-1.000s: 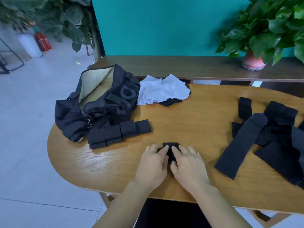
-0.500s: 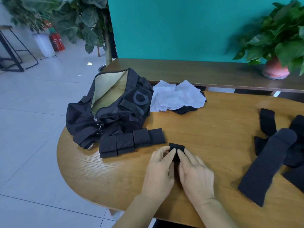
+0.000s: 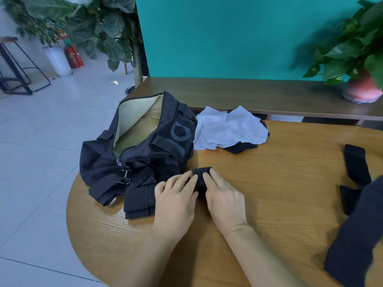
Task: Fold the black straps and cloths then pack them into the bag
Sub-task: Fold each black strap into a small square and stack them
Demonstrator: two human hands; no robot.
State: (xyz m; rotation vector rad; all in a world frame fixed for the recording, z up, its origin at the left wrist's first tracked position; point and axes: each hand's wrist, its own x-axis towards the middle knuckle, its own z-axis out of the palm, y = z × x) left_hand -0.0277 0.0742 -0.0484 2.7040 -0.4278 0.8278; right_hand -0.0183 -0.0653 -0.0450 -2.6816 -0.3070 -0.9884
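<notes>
Both hands have carried the small folded strap (image 3: 200,176) left across the counter (image 3: 290,183), up beside the row of folded straps (image 3: 139,200), which the left hand (image 3: 176,200) now partly hides. Left and right hand (image 3: 224,200) press it between fairly straight fingers. One open bag (image 3: 143,146), one white cloth (image 3: 230,128) and loose black cloths (image 3: 356,204) lie around.
</notes>
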